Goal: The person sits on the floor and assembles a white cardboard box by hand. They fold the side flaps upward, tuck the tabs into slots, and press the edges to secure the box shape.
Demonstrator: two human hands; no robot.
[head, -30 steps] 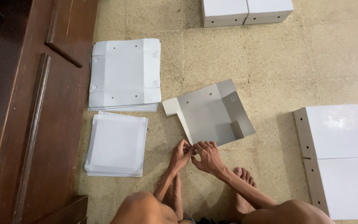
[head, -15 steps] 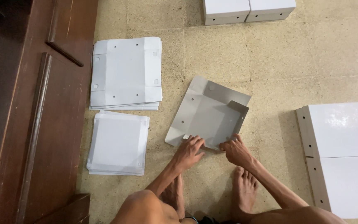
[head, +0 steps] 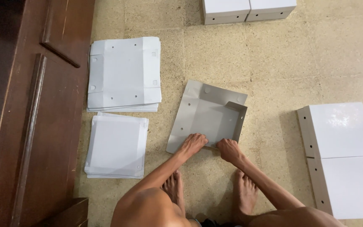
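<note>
**Grey box blank pressed at its near edge**

On the speckled tile floor [head: 299, 63], just ahead of two bare feet, a single grey box blank [head: 202, 117] is laid flat, partly folded. Its long axis is run from the near edge away from the person, tilted slightly to the right at the far end. One flap along the far edge is seen angled outward, and the flap on the right side is stood up as a low wall; the left side is left flat on the floor.

The near edge of the blank is pressed by both hands. The left hand [head: 193, 144] is laid palm down with its fingers curled over the edge, near the middle of it. The right hand [head: 229, 150] is set just beside it, at the near right corner below the raised wall, with the fingers bent against the board. Whether the edge is pinched or only pushed down cannot be told.

To the left, two stacks of flat white sheets are counted: a larger stack [head: 124, 75] farther off and a smaller stack [head: 116, 146] nearer, both beside a dark wooden door [head: 26, 126]. Two finished white boxes [head: 248, 10] are seen side by side at the top of the view. Two more white boxes [head: 343, 157] are set end to end at the right, well apart from the blank.
</note>
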